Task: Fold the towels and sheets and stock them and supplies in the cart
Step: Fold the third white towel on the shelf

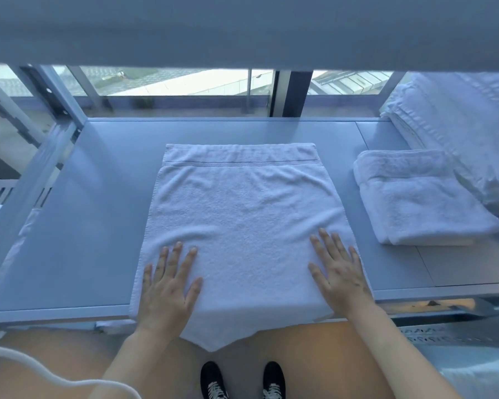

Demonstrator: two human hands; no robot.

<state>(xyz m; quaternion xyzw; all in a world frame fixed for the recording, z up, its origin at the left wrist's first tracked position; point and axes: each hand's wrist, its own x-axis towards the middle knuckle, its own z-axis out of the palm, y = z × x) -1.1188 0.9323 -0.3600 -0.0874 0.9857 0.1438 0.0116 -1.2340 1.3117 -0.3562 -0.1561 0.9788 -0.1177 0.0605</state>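
Observation:
A white towel [242, 220] lies spread on the grey cart shelf [92, 226], its near corner hanging over the front edge. My left hand [167, 286] lies flat on the towel's near left part, fingers straight and spread. My right hand [337, 269] presses flat on the near right part in the same way. Neither hand grips anything. A folded white towel [418, 203] sits on the shelf to the right.
A stack of folded white sheets [467, 131] fills the far right of the shelf. An upper shelf [242, 27] overhangs above. The cart's frame post [38, 156] runs along the left. A window lies behind. My shoes [242, 381] stand on the floor below.

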